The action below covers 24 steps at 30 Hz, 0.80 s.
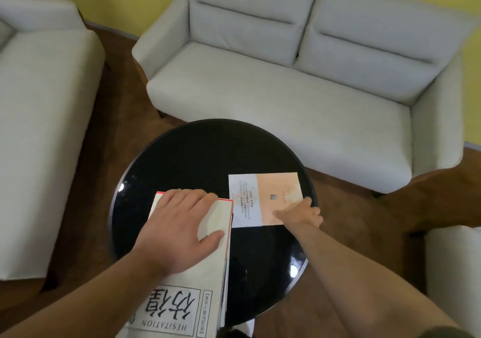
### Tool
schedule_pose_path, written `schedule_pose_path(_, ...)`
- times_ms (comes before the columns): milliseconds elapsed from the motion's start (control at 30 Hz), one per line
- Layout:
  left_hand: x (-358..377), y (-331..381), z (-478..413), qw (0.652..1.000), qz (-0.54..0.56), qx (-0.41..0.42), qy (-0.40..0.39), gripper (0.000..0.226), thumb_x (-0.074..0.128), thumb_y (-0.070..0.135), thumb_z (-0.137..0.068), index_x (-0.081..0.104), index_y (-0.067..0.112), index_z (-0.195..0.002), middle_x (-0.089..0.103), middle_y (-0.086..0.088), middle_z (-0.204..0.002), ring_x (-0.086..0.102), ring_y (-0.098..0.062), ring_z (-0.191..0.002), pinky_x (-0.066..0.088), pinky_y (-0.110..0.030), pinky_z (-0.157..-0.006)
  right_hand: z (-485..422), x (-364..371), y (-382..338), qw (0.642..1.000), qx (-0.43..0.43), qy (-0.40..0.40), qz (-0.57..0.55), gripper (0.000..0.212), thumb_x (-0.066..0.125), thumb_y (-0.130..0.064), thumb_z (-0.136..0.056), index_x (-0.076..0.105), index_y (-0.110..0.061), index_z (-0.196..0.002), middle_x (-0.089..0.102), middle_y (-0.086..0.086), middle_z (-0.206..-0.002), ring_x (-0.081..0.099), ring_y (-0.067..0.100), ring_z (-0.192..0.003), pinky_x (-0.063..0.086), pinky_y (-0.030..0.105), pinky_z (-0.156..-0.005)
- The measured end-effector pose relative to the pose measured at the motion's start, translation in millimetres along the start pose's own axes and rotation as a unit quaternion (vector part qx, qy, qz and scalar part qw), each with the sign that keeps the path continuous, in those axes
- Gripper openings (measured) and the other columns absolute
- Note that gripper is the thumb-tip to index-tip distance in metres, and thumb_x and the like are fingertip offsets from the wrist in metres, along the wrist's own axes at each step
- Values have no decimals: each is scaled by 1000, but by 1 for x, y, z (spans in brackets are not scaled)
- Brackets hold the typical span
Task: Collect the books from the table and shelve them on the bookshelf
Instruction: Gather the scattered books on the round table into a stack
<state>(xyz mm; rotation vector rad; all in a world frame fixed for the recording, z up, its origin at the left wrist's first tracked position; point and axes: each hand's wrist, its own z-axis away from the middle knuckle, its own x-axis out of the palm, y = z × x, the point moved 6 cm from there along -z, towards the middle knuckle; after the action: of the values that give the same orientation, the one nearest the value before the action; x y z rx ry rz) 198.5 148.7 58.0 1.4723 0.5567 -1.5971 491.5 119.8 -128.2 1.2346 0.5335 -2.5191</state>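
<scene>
- Glossy black round table [203, 155], pale sofa [286, 77] beyond.
- Nearest: left hand [179, 223] flat, fingers straight, pressing on stack of books [182, 298] — white covers, red edge; stiff, probably heavy.
- Just right of those fingertips: peach book [276, 189], thin, likely light and slippery.
- Right hand [303, 214] pinching its near corner, thumb on top — good hold.

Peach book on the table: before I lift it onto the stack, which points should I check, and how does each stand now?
1. Right hand on the peach book: ok, the thumb lies on the cover near its right edge.
2. Grip under the book: cannot tell, the fingers curl past its edge.
3. Stack steadied: ok, the left hand presses flat on it.
4. Stack top free: not ok, the left hand covers it.
5. Book close to the stack: ok, they lie side by side on the table.
</scene>
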Motion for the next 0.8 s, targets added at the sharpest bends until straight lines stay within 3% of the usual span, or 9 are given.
schedule_pose_path(200, -2, 0, 1, 1000, 2, -2, 11, 73, 30, 68, -81, 48, 29, -140, 52, 12, -136, 46, -14, -130, 26, -37, -116, -8, 1, 42, 994, 64, -47, -69, 78, 82, -60, -63, 56, -20, -125, 58, 7, -114, 59, 28, -104, 56, 40, -92)
schedule_pose_path(300, -2, 1, 1, 1000, -9, -6, 4, 77, 22, 71, -79, 40, 33, -143, 46, 14, -142, 39, -12, -134, 22, -36, -120, 16, -7, 52, 973, 65, -69, -210, 54, 85, -34, -78, 58, -16, -121, 61, 3, -105, 61, 19, -84, 58, 35, -75)
schedule_pose_path(367, -3, 4, 1, 1000, -17, -5, -1, 80, 16, 72, -77, 36, 34, -145, 43, 14, -145, 36, -11, -137, 20, -36, -121, 33, -18, 52, 947, 38, -68, -311, 38, 75, -16, -90, 53, -15, -121, 63, 3, -110, 57, 13, -75, 54, 30, -60)
schedule_pose_path(500, -3, 3, 1, 1000, -11, -9, -7, 74, 29, 70, -88, 30, 31, -150, 37, 11, -152, 31, -12, -143, 18, -39, -123, 82, -51, 35, 882, -28, -100, -459, 25, 58, -11, -101, 48, -20, -122, 61, -1, -113, 65, 19, -95, 64, 39, -69)
schedule_pose_path(567, -4, 3, 4, 1000, 2, -9, 6, 68, 36, 64, -93, 31, 28, -150, 38, 9, -152, 31, -12, -142, 20, -38, -122, 107, -69, 27, 884, -81, -84, -454, 30, 60, -13, -100, 49, -21, -126, 61, 0, -117, 67, 21, -101, 65, 37, -66)
schedule_pose_path(667, -7, 1, 8, 998, 46, -10, 37, 55, 41, 52, -98, 39, 27, -147, 42, 6, -143, 34, -14, -136, 30, -35, -117, 151, -99, 21, 892, -150, -33, -424, 31, 63, -18, -98, 52, -23, -126, 64, -1, -115, 69, 18, -97, 57, 22, -52)
schedule_pose_path(800, -11, -7, 5, 989, 143, -20, 37, 47, 52, 39, -99, 47, 23, -143, 47, 4, -136, 40, -16, -131, 36, -36, -114, 214, -141, 20, 879, -237, 35, -413, 16, 64, -27, -98, 61, -28, -114, 72, -5, -105, 74, 16, -90, 57, 19, -56)
